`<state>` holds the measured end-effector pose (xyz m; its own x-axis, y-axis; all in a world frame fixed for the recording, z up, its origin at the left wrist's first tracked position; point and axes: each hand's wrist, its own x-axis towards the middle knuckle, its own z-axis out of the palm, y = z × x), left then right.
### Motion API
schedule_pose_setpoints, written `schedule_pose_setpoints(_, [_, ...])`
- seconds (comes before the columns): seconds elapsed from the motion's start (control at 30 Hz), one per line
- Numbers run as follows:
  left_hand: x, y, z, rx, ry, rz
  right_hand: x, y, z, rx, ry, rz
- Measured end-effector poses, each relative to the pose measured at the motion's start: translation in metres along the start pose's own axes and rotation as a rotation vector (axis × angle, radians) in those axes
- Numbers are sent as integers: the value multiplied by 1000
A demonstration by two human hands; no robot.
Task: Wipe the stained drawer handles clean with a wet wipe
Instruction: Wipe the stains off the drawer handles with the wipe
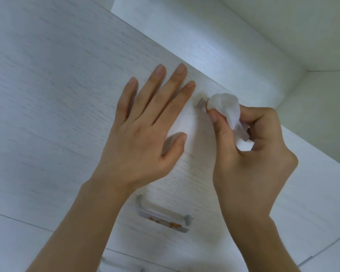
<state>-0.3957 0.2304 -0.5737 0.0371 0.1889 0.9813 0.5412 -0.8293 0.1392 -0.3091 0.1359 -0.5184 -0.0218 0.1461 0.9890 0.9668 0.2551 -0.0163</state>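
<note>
My right hand (251,152) grips a crumpled white wet wipe (226,107) wrapped over the upper drawer handle (201,103), a grey bar of which only the left end and a bit near my fingers show. My left hand (143,124) presses flat, fingers spread, on the white drawer front (57,95) just left of that handle. Below my hands, a second grey handle (161,216) carries orange-brown stains along its bar.
The white cabinet top edge (234,61) runs diagonally behind my hands, with a pale wall corner (306,71) beyond it. A drawer seam (18,218) crosses the lower left; another drawer front lies beneath it at the frame's bottom.
</note>
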Motion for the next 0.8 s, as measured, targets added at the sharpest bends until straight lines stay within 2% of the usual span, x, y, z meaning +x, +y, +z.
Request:
schedule_pose_setpoints(0.17, [0, 2, 1, 5, 17, -15, 10, -6, 8, 43, -34, 74])
schedule_pose_setpoints(0.27, [0, 2, 0, 8, 4, -12, 14, -1, 0, 117, 142, 195])
schedule_pose_setpoints(0.33, [-1, 0, -1, 13, 0, -3, 12, -1, -9, 181, 189, 218])
schedule_pose_setpoints(0.5, [-1, 0, 1, 16, 24, -10, -3, -4, -9, 54, 11, 96])
schedule_pose_setpoints(0.67, [0, -1, 1, 10, 17, 3, 3, 0, -6, 85, 11, 111])
schedule_pose_setpoints(0.8, [-1, -1, 2, 18, 31, -1, 5, 5, -5, -1, 8, 5])
